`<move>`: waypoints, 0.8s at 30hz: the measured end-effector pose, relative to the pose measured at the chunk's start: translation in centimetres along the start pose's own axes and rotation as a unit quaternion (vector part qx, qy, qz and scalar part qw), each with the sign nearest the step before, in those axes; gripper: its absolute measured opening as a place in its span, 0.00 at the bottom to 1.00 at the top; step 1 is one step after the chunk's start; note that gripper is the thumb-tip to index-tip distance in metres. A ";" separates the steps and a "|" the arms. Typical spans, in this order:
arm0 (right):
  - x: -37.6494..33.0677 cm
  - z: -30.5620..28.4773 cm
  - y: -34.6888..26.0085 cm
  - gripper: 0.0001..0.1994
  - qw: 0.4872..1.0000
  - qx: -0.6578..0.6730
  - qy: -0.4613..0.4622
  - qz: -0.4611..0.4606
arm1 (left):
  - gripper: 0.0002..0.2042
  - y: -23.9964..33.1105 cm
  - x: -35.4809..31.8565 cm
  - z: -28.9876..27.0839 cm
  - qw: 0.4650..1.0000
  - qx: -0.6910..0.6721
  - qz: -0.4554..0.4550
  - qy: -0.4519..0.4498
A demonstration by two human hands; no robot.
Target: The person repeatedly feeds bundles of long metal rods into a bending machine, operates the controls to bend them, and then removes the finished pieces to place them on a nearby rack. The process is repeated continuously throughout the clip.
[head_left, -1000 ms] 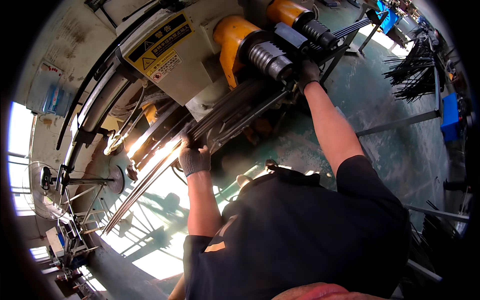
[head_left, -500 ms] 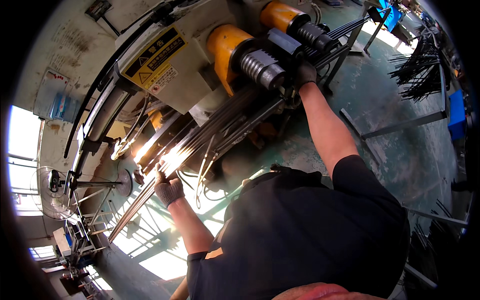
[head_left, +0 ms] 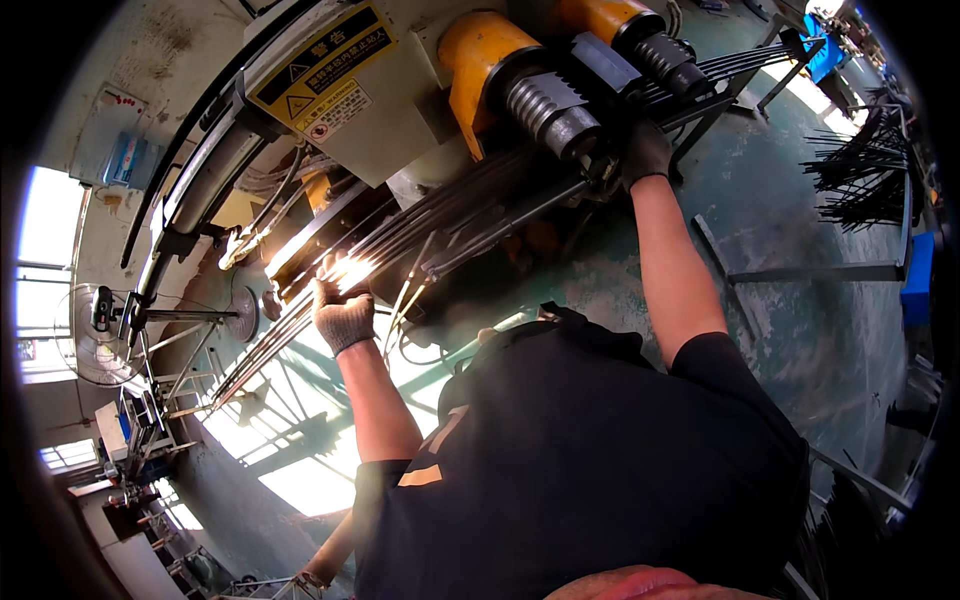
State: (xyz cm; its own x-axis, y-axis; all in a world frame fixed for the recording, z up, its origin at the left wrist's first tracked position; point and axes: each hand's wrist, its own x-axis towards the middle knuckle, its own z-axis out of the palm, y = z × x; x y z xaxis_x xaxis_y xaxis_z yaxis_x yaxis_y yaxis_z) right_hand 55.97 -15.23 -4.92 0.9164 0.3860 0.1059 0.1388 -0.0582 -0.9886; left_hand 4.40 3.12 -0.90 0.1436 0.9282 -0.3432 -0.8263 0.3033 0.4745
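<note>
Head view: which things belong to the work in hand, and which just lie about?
In use:
long dark metal rods
grey ribbed roller
gloved left hand
gloved right hand

Lying about:
heap of dark rods
round standing fan
blue bin

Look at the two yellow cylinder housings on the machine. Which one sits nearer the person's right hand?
The upper-right yellow housing, partly cut off at the picture's top edge. The gloved right hand rests just below its ribbed black roller; the larger yellow housing lies further left.
</note>
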 end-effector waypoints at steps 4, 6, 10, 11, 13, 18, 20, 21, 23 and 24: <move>-5.1 -1.0 -2.6 0.22 0.945 0.288 0.045 0.147 | 0.14 2.4 0.5 -1.1 0.998 0.014 0.017 0.055; -7.4 -1.1 -3.6 0.24 0.938 0.278 0.079 0.190 | 0.15 1.5 0.9 -1.6 0.998 0.021 0.031 0.041; -10.1 -1.8 -0.6 0.28 0.961 0.241 0.055 0.124 | 0.16 -2.5 -1.7 1.5 0.998 0.044 0.042 0.016; -10.6 -1.7 -0.3 0.28 0.963 0.229 0.045 0.134 | 0.16 -3.1 -1.0 0.5 0.999 0.025 0.022 -0.003; -11.5 -1.7 -0.2 0.28 0.973 0.173 0.033 0.153 | 0.15 -5.0 -2.0 1.5 1.000 0.023 0.008 0.001; -13.4 -1.0 0.0 0.26 0.988 0.038 -0.010 0.147 | 0.16 -6.0 -2.6 2.9 0.999 0.050 0.003 -0.003; -14.1 -0.6 1.0 0.24 0.988 -0.019 -0.033 0.150 | 0.16 -5.8 -2.2 2.4 0.999 0.026 -0.020 0.012; -14.4 -0.2 1.5 0.23 0.986 -0.047 -0.046 0.151 | 0.16 -5.7 -1.7 1.3 0.995 0.092 0.000 -0.033; -15.1 0.8 3.3 0.21 0.977 -0.023 -0.069 0.200 | 0.16 -5.2 -2.7 1.7 0.998 0.031 -0.035 -0.048; -15.7 1.4 4.1 0.20 0.971 -0.014 -0.085 0.225 | 0.17 -4.7 -3.4 1.1 0.969 0.217 0.048 -0.103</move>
State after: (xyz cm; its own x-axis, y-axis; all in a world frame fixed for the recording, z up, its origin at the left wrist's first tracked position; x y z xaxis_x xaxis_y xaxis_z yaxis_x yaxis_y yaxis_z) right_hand 41.63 -20.25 -10.76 0.8117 0.4619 -0.3575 -0.2484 -0.2811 -0.9270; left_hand 8.42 -1.28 -1.09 0.2197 0.9666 -0.1322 -0.5404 0.2334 0.8084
